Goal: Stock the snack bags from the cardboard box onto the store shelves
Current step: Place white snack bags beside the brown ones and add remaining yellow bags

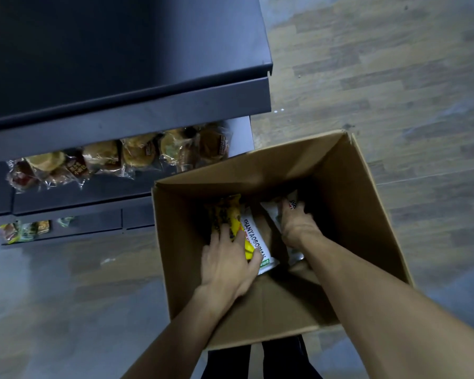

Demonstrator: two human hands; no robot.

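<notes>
the cardboard box [361, 203] stands open on the wood-pattern floor [394, 64], just beside the right end of the dark store shelves [121, 64]. both forearms of the person reach down into the box from the lower edge of the view.

left hand [229, 262]: positioned inside the box toward its left wall. the fingers are curled over a yellow snack bag [229, 214], which lies lengthwise along the box bottom; the thumb lies along the bag's right edge. the hand holds this bag. a white snack bag [253, 233] with dark lettering lies directly beside the yellow one, partly under it and touching the thumb side of the left hand.

right hand [297, 224]: positioned deeper in the box, toward its middle. the fingers are bent around the upper end of a second white bag [275, 212], gripping it. the lower end of that bag shows below the wrist. the exact finger placement on the far side is hidden in shadow.

shelf contents: a row of clear-wrapped pastry packs [137, 153] lies along the front edge of the middle shelf level, extending from its left part almost to the right end. a few small coloured packets [25, 229] sit on the lowest level at far left. the top surface of the shelving is in shadow.

dark trouser legs [282, 359] of the person appear below the box's near wall.
</notes>
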